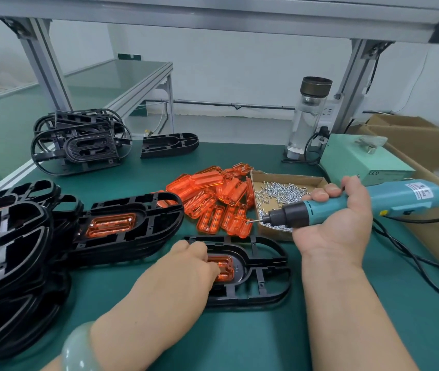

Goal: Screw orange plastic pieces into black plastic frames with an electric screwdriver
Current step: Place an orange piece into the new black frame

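A black plastic frame [264, 277] lies flat on the green mat in front of me. An orange piece [225, 267] sits in its oval pocket. My left hand [189, 266] rests over the frame's left end, fingers curled down onto the orange piece. My right hand [339, 223] grips a teal electric screwdriver [352, 207] held level above the mat, with a screw on its bit [250, 221] pointing left over the screw box. Loose orange pieces [213, 199] lie heaped behind the frame.
A cardboard tray of screws [285, 192] sits right of the orange heap. Frames with orange pieces in them [122, 226] are stacked at left, bare frames [79, 143] at the back. A power box [357, 162], a bottle [306, 119] and cardboard boxes [432, 156] stand at right; a cable [411, 261] crosses the mat.
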Motion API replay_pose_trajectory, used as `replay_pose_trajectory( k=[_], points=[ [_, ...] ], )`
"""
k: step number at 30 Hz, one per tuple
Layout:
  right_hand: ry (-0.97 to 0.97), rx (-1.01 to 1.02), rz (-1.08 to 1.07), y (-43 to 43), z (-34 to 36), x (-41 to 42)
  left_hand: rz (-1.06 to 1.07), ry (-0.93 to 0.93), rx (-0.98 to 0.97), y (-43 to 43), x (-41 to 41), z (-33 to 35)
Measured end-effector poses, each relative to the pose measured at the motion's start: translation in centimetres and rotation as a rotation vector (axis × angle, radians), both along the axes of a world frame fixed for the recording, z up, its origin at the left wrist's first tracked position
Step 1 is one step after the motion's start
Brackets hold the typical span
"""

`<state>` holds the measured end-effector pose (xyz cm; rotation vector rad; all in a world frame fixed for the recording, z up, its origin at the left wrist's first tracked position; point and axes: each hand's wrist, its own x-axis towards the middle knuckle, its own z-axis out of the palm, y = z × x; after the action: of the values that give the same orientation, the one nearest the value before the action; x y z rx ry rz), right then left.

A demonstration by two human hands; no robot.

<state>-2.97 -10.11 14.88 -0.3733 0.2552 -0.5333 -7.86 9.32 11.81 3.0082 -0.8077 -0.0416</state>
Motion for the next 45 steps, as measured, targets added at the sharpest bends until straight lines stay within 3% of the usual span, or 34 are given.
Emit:
replay_pose_trajectory(
  k=[23, 27, 30, 34, 36, 39, 43, 45],
  points=[
    [0.027, -0.004, -0.018, 0.1, 0.0, 0.0, 0.152, 0.036, -0.096, -1.3, -2.9, -0.6],
    [0.024, -0.017, -0.010, 0.2, 0.0, 0.0, 0.161, 0.027, -0.245, -0.7, -2.3, -0.4],
    [0.023, -0.023, -0.006, 0.2, 0.1, 0.0, 0.259, 0.022, -0.512, 0.8, -1.5, -0.3],
    [0.020, -0.023, -0.007, 0.2, 0.1, 0.0, 0.381, -0.137, -0.765, 2.5, -1.6, -0.3],
    [0.023, -0.026, -0.005, 0.2, 0.1, 0.0, 0.275, -0.154, -0.740, 2.1, -1.7, 0.0],
    [0.022, -0.014, -0.007, 0.1, 0.1, -0.1, 0.026, -0.025, -0.573, 0.5, -1.8, -0.4],
    [0.020, -0.005, -0.025, -0.2, 0.2, -0.1, -0.064, 0.010, -0.395, -0.8, -1.8, -0.9],
    [0.016, -0.004, -0.035, -0.3, 0.3, -0.1, -0.093, -0.059, -0.367, -0.8, -1.8, -0.1]
  ],
)
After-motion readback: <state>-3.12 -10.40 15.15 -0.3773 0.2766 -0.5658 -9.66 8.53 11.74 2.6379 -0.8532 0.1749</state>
